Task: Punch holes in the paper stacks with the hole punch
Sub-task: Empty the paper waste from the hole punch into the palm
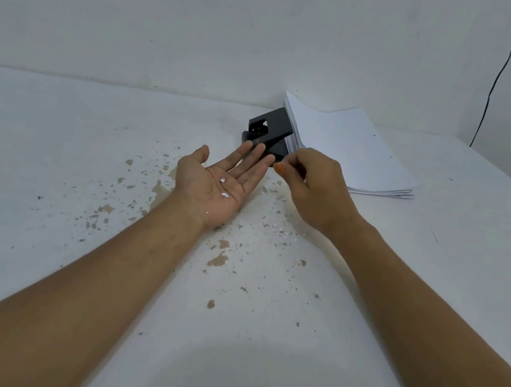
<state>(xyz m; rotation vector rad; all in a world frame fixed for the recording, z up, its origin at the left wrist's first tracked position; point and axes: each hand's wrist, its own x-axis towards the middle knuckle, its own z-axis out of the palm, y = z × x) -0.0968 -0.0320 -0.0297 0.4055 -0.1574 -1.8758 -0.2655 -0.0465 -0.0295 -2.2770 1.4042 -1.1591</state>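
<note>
A black hole punch sits on the white table near the back wall, with its lever raised. Against its right side lies a stack of white paper, fanned at the edge. My left hand is held palm up in front of the punch with straight fingers, its fingertips overlapping the punch's near edge. A few small white paper bits lie in the palm. My right hand is curled just right of those fingertips, thumb and fingers pinched together. Nothing shows between them.
Tiny white paper bits are scattered on the table under my wrists. The tabletop paint is chipped in brownish patches. A thin black cable hangs down the wall at the right. The table's front edge runs at the lower right.
</note>
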